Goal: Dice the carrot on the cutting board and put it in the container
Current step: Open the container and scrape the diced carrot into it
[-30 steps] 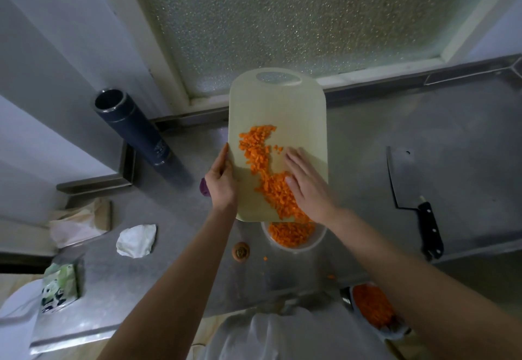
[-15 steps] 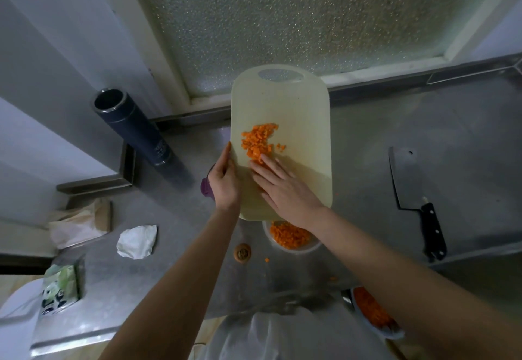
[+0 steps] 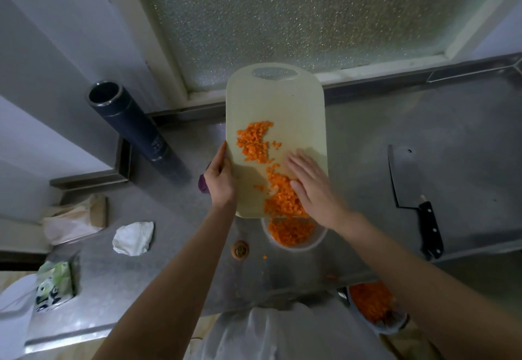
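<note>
A pale plastic cutting board (image 3: 293,111) is tilted with its near end over a clear round container (image 3: 320,242) on the steel counter. Diced carrot (image 3: 255,143) lies in a patch mid-board and in a heap near the lower edge by my right hand. More dice fill the container. My left hand (image 3: 220,183) grips the board's left edge. My right hand (image 3: 312,187) lies flat on the board with straight fingers, its side against the lower heap of dice.
A cleaver (image 3: 415,195) with a black handle lies on the counter at right. A dark tumbler (image 3: 127,121) stands back left. A carrot top (image 3: 240,249), stray dice, crumpled paper (image 3: 134,238), a tissue pack (image 3: 53,286) and a bowl of carrot (image 3: 372,306) sit nearer me.
My right hand swept from the board's upper carrot patch down toward the lower edge, dragging dice with it toward the container. The left hand keeps its grip on the board.
</note>
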Demonstrator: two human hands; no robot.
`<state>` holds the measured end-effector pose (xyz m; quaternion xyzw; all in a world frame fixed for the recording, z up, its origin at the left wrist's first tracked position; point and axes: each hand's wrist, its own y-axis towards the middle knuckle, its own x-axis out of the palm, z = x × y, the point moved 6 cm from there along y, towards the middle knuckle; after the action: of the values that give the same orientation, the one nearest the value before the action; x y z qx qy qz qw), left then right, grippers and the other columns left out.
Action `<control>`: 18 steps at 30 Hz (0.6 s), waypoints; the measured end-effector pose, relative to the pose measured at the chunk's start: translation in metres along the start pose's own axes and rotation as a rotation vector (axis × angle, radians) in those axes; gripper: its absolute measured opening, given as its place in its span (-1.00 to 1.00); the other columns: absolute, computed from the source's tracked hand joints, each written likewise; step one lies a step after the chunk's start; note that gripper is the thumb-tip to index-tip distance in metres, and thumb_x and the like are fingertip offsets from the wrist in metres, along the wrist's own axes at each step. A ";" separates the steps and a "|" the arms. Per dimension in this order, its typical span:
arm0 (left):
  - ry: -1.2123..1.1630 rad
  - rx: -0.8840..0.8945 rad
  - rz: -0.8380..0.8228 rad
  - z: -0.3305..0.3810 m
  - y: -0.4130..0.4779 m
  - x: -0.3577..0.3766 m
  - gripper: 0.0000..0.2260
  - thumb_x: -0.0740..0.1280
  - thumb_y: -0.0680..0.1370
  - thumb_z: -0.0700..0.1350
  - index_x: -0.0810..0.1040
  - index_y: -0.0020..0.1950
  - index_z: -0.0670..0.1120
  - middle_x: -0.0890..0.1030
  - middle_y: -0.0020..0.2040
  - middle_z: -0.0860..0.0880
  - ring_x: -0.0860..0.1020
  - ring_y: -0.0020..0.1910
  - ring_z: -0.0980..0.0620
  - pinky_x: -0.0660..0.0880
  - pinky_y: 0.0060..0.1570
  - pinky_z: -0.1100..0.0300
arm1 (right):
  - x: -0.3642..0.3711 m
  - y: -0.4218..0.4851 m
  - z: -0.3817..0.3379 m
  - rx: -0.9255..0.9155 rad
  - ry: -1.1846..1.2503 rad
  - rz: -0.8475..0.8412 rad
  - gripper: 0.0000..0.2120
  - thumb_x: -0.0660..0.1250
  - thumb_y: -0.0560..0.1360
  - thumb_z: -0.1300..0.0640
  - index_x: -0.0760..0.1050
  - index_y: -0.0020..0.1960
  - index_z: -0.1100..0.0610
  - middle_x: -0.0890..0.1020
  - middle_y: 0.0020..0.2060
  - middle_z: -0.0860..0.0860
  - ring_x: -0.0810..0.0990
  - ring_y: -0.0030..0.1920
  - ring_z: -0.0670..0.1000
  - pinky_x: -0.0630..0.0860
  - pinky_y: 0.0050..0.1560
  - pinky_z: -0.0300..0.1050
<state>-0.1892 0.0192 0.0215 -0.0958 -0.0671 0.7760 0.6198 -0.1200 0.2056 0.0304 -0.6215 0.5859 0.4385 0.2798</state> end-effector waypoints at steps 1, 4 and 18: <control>-0.001 0.006 -0.004 0.001 0.000 0.001 -0.66 0.12 0.63 -0.25 0.37 0.40 -0.14 0.44 0.36 -0.06 0.40 0.33 0.03 0.32 0.37 0.06 | 0.001 0.001 0.002 0.041 0.032 0.008 -0.43 -0.16 0.62 -0.12 0.20 0.47 0.19 0.25 0.47 0.05 0.02 0.49 -0.06 -0.14 0.49 -0.25; -0.001 0.022 -0.001 0.003 0.001 0.003 -0.67 0.13 0.62 -0.26 0.38 0.39 -0.16 0.45 0.35 -0.07 0.41 0.33 0.02 0.33 0.36 0.06 | 0.018 -0.010 -0.006 0.015 0.051 -0.073 -0.44 -0.15 0.62 -0.11 0.11 0.50 0.17 0.10 0.48 -0.07 -0.08 0.51 -0.10 -0.18 0.47 -0.29; 0.002 0.038 -0.021 0.006 0.002 0.006 -0.67 0.15 0.61 -0.27 0.39 0.38 -0.16 0.48 0.32 -0.10 0.44 0.31 0.00 0.37 0.34 0.04 | 0.009 0.018 -0.039 -0.091 -0.094 -0.185 -0.49 -0.12 0.62 -0.03 0.10 0.51 0.14 0.09 0.52 0.00 -0.05 0.52 -0.03 -0.08 0.51 -0.08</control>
<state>-0.1941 0.0246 0.0269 -0.0838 -0.0527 0.7704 0.6298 -0.1292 0.1651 0.0435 -0.6637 0.4916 0.4658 0.3176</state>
